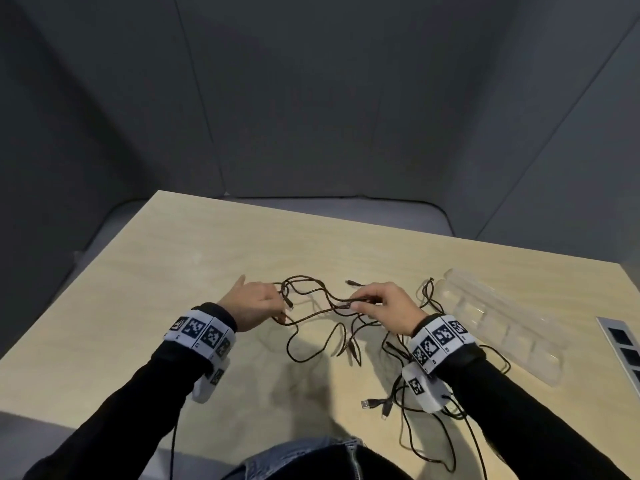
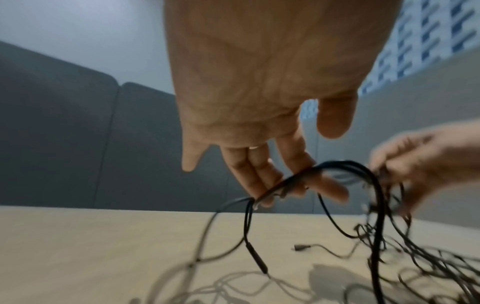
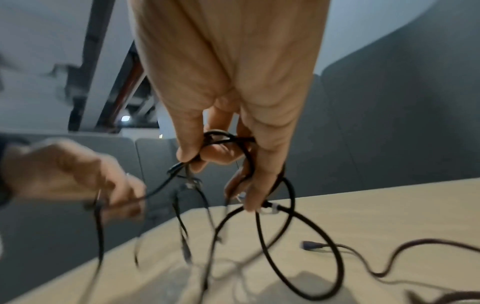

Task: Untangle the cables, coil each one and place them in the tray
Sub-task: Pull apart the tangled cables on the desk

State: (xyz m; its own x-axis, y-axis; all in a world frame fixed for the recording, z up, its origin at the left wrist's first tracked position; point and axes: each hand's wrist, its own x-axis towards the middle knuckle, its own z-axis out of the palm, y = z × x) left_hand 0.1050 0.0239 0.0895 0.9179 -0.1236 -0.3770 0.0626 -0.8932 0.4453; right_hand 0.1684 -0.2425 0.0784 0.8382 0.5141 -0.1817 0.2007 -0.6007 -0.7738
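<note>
A tangle of thin black cables is lifted above the wooden table, with more cable trailing toward the near edge. My left hand pinches strands at the tangle's left side; in the left wrist view the cables run under its fingers, thumb apart. My right hand grips a bunch of strands at the right; in the right wrist view the cables are wound among its curled fingers. A clear plastic tray with several compartments lies right of the hands.
Loose plug ends lie near the table's front edge by my right wrist. A grey panel with dark squares sits at the far right. Grey partition walls surround the table behind and at both sides.
</note>
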